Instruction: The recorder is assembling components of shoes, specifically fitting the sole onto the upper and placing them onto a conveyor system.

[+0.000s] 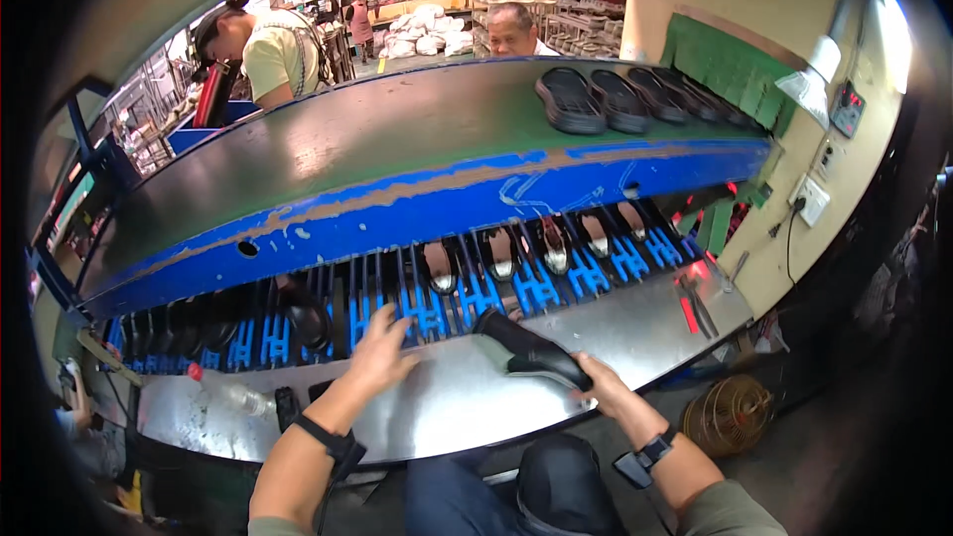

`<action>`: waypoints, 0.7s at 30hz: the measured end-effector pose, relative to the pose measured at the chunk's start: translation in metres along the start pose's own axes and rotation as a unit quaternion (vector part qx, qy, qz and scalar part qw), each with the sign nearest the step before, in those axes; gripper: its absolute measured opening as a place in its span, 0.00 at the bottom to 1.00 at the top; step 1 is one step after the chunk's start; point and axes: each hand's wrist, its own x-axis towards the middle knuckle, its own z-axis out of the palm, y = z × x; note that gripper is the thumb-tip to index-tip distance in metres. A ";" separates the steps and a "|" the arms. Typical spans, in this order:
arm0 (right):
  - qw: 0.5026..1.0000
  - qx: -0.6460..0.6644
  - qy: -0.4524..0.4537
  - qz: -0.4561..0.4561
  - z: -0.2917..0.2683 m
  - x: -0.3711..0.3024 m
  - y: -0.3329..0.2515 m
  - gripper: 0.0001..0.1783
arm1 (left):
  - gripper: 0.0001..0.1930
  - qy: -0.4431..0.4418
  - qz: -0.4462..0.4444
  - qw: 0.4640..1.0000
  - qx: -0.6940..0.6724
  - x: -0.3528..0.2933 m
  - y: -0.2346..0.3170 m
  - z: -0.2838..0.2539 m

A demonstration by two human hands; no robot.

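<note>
My right hand (pixel 608 386) is closed round one end of a black shoe (pixel 536 351), which is tilted above the metal work surface (pixel 427 407). My left hand (pixel 379 349) is empty, fingers apart, over the front edge of a rack of blue bars (pixel 427 318). Several shoe pieces with pale, shiny tips, one of them a brownish piece (pixel 554 250), stand in the rack under the blue beam. Dark shoes, including a black one (pixel 306 318), sit in the rack's left part.
Black soles (pixel 571 101) lie in a row on the green upper belt (pixel 328 134). A clear bottle (pixel 233 394) lies at the left of the metal surface; a red-handled tool (pixel 690 310) is at its right. A woven basket (pixel 730 415) stands below right. Two people are beyond the belt.
</note>
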 end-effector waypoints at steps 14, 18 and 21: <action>0.730 -0.382 0.202 -0.530 -0.097 0.025 0.044 0.37 | 0.27 0.207 0.384 0.898 0.048 0.231 0.329 -0.080; 0.692 -0.399 0.227 -0.557 -0.094 0.035 0.051 0.37 | 0.21 0.169 0.216 0.953 0.131 0.313 0.333 -0.090; 0.696 -0.407 0.224 -0.547 -0.084 0.030 0.045 0.39 | 0.16 0.172 0.182 0.967 0.038 0.327 0.326 -0.114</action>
